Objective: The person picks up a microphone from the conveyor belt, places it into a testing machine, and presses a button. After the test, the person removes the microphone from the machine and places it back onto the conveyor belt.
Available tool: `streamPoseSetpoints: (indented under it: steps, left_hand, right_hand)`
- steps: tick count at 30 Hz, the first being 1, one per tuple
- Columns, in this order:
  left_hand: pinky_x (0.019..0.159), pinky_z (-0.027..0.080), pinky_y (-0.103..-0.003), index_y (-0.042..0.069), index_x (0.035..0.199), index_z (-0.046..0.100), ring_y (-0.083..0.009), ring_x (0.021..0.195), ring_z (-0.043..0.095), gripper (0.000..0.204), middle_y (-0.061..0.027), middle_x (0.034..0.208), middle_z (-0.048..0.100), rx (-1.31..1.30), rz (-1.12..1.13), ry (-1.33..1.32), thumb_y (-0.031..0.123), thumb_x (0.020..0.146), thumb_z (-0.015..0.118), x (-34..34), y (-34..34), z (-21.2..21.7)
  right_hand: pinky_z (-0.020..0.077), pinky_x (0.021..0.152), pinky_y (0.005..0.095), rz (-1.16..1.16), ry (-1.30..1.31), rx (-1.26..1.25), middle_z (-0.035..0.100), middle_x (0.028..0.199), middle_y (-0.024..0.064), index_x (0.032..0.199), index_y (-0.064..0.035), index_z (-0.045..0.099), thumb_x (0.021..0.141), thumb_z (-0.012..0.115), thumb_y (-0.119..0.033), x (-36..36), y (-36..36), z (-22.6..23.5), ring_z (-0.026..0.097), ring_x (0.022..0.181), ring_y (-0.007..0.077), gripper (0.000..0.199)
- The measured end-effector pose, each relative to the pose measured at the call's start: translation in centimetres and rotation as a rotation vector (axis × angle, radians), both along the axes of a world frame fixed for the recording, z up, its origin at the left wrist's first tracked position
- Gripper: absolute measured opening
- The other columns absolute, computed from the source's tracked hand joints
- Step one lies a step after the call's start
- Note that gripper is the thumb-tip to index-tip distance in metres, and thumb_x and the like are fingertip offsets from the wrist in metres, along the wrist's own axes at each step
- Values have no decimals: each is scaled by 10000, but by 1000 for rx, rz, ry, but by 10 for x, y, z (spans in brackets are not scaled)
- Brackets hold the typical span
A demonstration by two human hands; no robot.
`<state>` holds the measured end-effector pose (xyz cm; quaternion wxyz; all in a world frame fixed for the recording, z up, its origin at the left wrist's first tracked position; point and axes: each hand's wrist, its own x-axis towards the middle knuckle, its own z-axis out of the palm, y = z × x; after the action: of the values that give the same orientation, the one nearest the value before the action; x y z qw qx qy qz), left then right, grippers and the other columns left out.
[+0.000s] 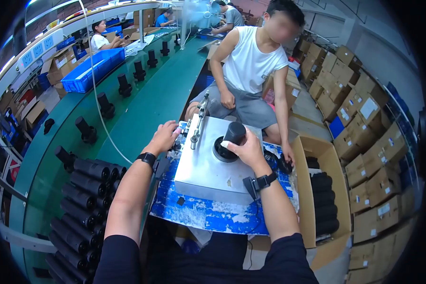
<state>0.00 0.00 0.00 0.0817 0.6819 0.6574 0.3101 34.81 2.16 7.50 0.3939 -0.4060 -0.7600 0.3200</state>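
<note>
Right hand [249, 152]: grip pinching black cylinder [235, 132]
Black cylinder: at black ring [225, 159] on top of metal box [201, 170]
Left hand [165, 137]: beside metal lever fixture [201, 113]; grip spread or pinching, cannot tell
Metal box: on worn blue bench [213, 215]

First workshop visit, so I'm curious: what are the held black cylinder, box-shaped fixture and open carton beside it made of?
Black cylinder: likely plastic, perhaps coated metal, by its dark, mostly matte surface.
Box-shaped fixture: probably bare metal, given its silvery, light-reflecting top.
Open carton: apparently cardboard, with dull brown walls.
</note>
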Motion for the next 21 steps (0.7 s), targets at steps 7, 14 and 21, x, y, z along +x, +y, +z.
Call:
streamPoseSetpoints:
  steps: [7,14,21]
  left_hand:
    - [1107,449,-508,52,1319,683,-431,1270,566,457,-198,1358,662,-156,-40,-49,394,1095,477,0,10,5]
    - [1089,460,-516,62,1361,654,-429,1237,601,459,-195,1373,655,-179,-81,56,392,1101,469,-6,14,6]
    - [1083,468,-493,66,1517,496,-417,1239,622,510,-213,1373,647,-162,46,-15,368,1106,476,19,-7,36]
  right_hand:
    - [581,835,361,14,-36,88,733,1084,161,1217,17,659,782,895,-290,-1,-4,15,722,939,266,582]
    - [574,766,337,6,-15,82,712,1027,158,1214,19,661,788,881,-288,0,-6,9,697,852,250,570]
    - [569,756,351,-33,-23,138,705,999,161,1196,15,667,791,867,-292,5,-13,13,690,830,269,546]
